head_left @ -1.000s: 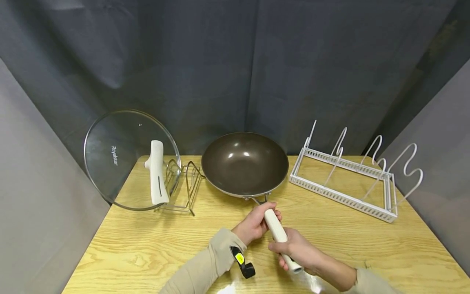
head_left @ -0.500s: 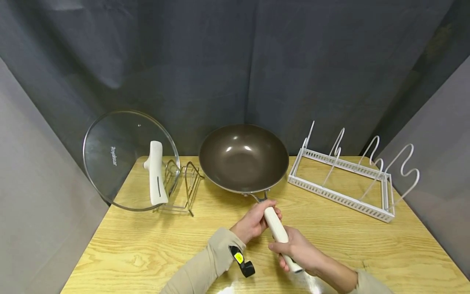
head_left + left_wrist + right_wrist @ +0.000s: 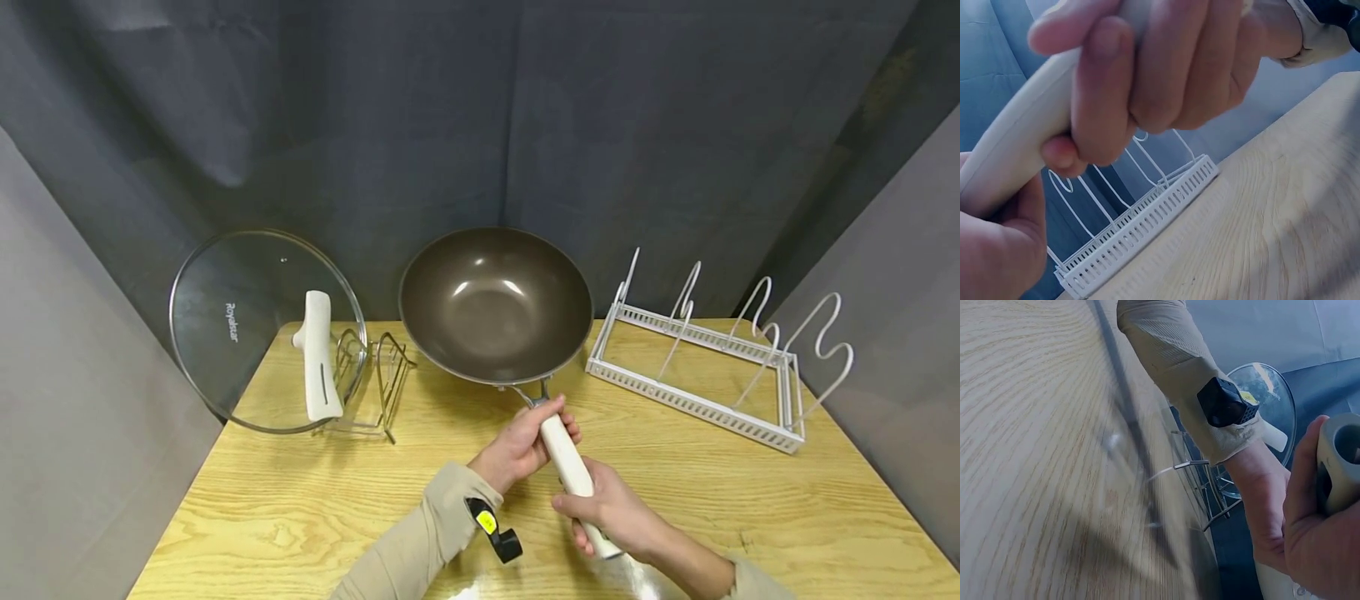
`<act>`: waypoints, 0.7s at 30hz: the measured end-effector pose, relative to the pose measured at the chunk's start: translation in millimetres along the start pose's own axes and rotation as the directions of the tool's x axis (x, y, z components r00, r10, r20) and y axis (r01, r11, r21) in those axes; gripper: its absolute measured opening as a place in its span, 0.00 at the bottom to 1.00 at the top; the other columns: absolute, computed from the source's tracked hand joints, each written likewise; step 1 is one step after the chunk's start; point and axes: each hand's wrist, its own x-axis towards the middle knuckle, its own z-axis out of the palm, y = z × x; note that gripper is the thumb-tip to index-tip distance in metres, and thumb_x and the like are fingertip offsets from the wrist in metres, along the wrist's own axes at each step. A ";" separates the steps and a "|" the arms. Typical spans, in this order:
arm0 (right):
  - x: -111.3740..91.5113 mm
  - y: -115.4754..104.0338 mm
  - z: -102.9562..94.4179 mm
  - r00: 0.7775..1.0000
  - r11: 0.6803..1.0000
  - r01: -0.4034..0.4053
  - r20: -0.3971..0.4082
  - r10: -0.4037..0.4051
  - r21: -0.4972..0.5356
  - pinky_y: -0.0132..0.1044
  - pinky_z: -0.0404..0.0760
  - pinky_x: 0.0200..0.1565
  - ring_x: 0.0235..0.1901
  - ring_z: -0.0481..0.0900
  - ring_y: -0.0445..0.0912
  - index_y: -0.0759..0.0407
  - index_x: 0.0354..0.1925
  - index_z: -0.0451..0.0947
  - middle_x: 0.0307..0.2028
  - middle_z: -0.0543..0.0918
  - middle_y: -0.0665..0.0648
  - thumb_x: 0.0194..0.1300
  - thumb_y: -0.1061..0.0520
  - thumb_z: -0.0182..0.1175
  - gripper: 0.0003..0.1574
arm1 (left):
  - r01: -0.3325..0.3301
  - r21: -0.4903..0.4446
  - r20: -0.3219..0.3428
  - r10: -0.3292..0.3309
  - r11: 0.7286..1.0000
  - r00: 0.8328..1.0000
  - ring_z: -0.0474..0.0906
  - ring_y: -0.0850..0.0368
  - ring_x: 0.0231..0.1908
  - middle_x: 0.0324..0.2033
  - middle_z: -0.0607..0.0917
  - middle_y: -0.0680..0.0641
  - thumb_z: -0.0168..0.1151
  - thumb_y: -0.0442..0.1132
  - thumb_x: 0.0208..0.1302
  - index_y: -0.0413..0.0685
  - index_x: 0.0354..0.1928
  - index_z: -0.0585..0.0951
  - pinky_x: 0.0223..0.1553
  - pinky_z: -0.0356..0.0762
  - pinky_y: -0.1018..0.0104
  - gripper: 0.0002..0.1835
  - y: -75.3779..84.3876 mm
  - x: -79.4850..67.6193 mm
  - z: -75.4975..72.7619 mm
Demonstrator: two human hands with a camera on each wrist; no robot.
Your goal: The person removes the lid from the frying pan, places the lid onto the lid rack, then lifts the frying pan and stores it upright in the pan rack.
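Note:
A deep dark-brown wok [image 3: 497,308] is held up over the table, its inside facing me and its long cream handle [image 3: 567,462] pointing toward me. My left hand [image 3: 521,446] grips the handle close to the wok's bracket, and in the left wrist view its fingers [image 3: 1166,69] curl round the cream grip. Farther back along the same handle, my right hand [image 3: 607,508] holds it near the end, thumb across the top. The hollow handle end [image 3: 1342,444] shows in the right wrist view beside the right thumb.
At left, a glass lid [image 3: 255,333] with a cream handle stands upright in a small wire rack [image 3: 386,383]. A white pan rack [image 3: 693,400] with wavy wire dividers sits at right on the wooden table [image 3: 300,517]. Dark curtain [image 3: 480,108] hangs behind.
The wok has risen and tipped farther toward me, showing more of its inside. Both hands keep their hold on the handle and have hardly shifted.

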 end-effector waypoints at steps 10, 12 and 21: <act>-2.5 -2.9 -1.3 0.995 0.997 0.071 0.072 -0.074 0.035 0.29 0.73 0.13 0.11 0.73 0.39 0.75 0.48 0.55 0.14 0.74 0.52 0.65 0.65 0.54 0.21 | 0.010 -0.131 0.094 0.002 0.991 0.996 0.76 0.66 0.27 0.24 0.77 0.55 0.46 0.41 0.73 0.49 0.29 0.74 0.38 0.78 0.72 0.14 6.9 -6.4 6.4; -1.9 -2.9 -1.0 0.992 0.995 0.089 0.087 -0.093 0.049 0.29 0.73 0.13 0.11 0.73 0.38 0.74 0.47 0.55 0.14 0.74 0.52 0.66 0.66 0.54 0.20 | 0.019 -0.172 0.119 0.001 0.985 0.993 0.75 0.67 0.26 0.24 0.76 0.56 0.44 0.42 0.74 0.50 0.29 0.73 0.38 0.76 0.73 0.14 9.2 -7.3 7.1; 2.5 -1.2 0.8 0.976 0.979 0.172 0.120 -0.184 0.106 0.33 0.73 0.10 0.10 0.74 0.39 0.70 0.43 0.57 0.14 0.74 0.51 0.65 0.70 0.51 0.13 | 0.044 -0.268 0.255 0.027 0.962 0.966 0.70 0.69 0.23 0.22 0.72 0.57 0.40 0.42 0.75 0.53 0.30 0.70 0.36 0.69 0.75 0.14 16.4 -9.7 7.0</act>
